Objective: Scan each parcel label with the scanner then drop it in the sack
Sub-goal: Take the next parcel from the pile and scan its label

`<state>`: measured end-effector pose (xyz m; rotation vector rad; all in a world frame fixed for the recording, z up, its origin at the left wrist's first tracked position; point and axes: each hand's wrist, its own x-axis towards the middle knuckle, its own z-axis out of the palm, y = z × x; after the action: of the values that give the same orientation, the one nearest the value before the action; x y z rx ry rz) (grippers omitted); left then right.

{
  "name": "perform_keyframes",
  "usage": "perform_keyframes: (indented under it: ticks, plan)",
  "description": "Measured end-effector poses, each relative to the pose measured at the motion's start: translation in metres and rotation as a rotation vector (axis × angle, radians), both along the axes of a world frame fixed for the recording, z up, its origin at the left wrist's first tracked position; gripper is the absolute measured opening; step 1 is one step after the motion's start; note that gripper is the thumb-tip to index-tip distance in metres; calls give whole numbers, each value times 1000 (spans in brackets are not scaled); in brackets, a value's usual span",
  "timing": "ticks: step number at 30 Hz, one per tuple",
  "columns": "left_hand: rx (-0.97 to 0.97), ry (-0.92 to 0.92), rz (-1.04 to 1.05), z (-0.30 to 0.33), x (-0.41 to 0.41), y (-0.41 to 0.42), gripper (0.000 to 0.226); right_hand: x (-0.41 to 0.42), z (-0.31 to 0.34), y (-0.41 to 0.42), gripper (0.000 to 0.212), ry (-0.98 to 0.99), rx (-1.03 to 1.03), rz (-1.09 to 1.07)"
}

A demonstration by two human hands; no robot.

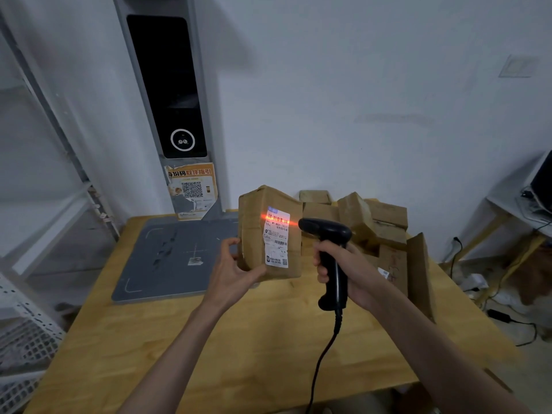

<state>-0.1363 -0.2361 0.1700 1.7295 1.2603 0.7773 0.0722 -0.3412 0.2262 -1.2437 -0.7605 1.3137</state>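
Observation:
My left hand (231, 268) grips a brown cardboard parcel (254, 222) from below and from its left side, holding it upright above the wooden table (209, 339). The parcel's white label (276, 240) faces me, and a red scan line lies across its top barcode. My right hand (343, 264) grips the handle of a black corded scanner (327, 231), whose head points at the label from the right, a little apart from it. No sack is in view.
A pile of several more cardboard parcels (373, 222) lies on the table's right side, behind the scanner. A grey scale pad (167, 258) lies at the back left, below a tall kiosk screen (170, 85). White metal shelving (27, 339) stands at left; cables lie on the floor at right.

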Motion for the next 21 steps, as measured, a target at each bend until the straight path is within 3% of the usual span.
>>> perform_keyframes:
  ticks: [21]
  plan:
    - [-30,26,-105,-5,25,-32,79,18,-10,-47,11,65,4,-90]
